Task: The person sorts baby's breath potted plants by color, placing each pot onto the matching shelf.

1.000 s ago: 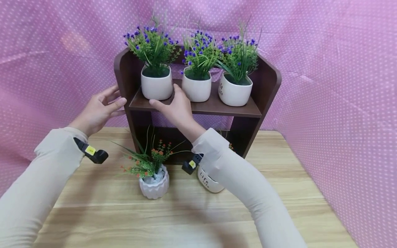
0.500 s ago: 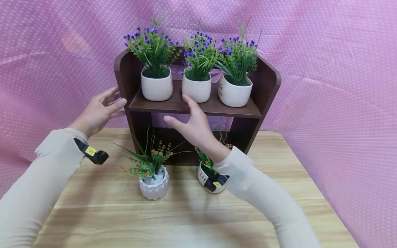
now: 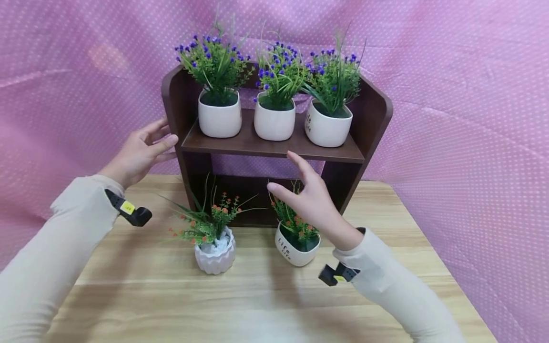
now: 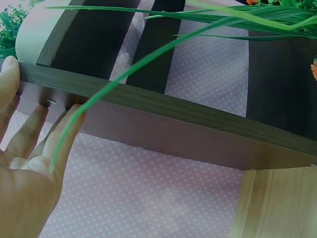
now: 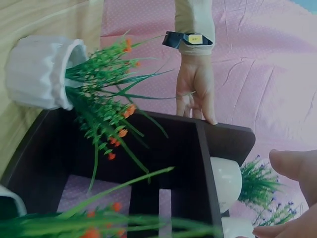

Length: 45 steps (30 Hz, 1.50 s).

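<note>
My left hand (image 3: 139,150) touches the outer left side of a dark brown two-tier shelf (image 3: 274,151). In the left wrist view its fingertips (image 4: 73,113) lie against the side panel, with the thumb at the front edge. In front of the shelf, my right hand (image 3: 306,193) holds nothing, thumb and fingers spread apart. It overlaps the orange-flowered plant (image 3: 296,224) in a white "Life" pot (image 3: 296,252) on the table. Three white pots with purple flowers stand on the upper tier: left pot (image 3: 220,119), middle pot (image 3: 274,123) and right pot (image 3: 328,127).
A fluted white pot (image 3: 216,259) with orange flowers and white pebbles stands on the wooden table (image 3: 193,305), left of the "Life" pot. Its long thin leaves reach out sideways. Pink dotted cloth (image 3: 463,124) hangs behind and at both sides.
My right hand has drawn away from the gap between the left and middle upper pots, moving down and right to above the "Life" pot. The left hand stays at the shelf's side.
</note>
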### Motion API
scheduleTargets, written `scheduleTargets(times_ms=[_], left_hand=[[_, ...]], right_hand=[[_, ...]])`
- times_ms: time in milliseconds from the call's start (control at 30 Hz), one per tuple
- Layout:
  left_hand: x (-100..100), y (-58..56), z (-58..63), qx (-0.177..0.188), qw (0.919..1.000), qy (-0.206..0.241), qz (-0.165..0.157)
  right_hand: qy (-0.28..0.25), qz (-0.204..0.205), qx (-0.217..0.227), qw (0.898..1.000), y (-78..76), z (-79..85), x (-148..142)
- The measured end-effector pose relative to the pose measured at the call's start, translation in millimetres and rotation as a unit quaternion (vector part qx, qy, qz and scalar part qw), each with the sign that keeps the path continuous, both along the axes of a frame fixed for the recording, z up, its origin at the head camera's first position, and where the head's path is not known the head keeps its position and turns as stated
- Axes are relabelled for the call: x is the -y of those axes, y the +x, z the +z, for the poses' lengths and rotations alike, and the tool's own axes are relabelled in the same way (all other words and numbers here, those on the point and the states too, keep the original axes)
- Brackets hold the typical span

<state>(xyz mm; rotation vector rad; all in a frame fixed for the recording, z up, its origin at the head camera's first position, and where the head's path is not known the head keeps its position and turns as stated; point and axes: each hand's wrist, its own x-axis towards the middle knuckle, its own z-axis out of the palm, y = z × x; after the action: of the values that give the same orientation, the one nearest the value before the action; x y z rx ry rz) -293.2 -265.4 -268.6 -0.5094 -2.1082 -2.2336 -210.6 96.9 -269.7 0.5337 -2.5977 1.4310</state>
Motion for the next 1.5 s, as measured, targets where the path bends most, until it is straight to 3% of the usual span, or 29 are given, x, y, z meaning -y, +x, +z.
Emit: scheduleTargets(times_ms=[167,400,600,867,1033,1333,1500], left_hand=[[0.5,-0.1,1.8,-0.013,0.9999,-0.011,0.001],[0.0,1.3,3.4,-0.019,0.999,-0.042,-0.001],[-3.8,1.5,9.1,-0.019,0.9975,-0.066,0.014],[-6.4,-0.4,17.9,-0.031,0.9995,0.003,0.0],[-6.9,-1.0,22.2,-0.054,0.9979,0.037,0.006],[-5.8,-2.4,18.4,-0.042,0.9989,0.001,0.018],[-5.3,-3.2,17.7,-0.042,0.9989,-0.003,0.02]], right_hand=[[-0.005,-0.001,0.013,1.0,6.5,-14.5,-20.2],[-0.064,-0.001,-0.01,0.998,13.2,-42.2,-52.9],[-0.091,-0.007,-0.026,0.996,24.1,-48.7,-83.2],[-0.101,-0.025,-0.014,0.995,32.0,-58.0,-113.6],[-0.125,-0.011,0.014,0.992,35.7,-83.2,-119.5],[-0.111,-0.011,0.043,0.993,35.7,-133.0,-121.7],[-0.093,-0.021,0.075,0.993,35.2,-150.9,-114.7]])
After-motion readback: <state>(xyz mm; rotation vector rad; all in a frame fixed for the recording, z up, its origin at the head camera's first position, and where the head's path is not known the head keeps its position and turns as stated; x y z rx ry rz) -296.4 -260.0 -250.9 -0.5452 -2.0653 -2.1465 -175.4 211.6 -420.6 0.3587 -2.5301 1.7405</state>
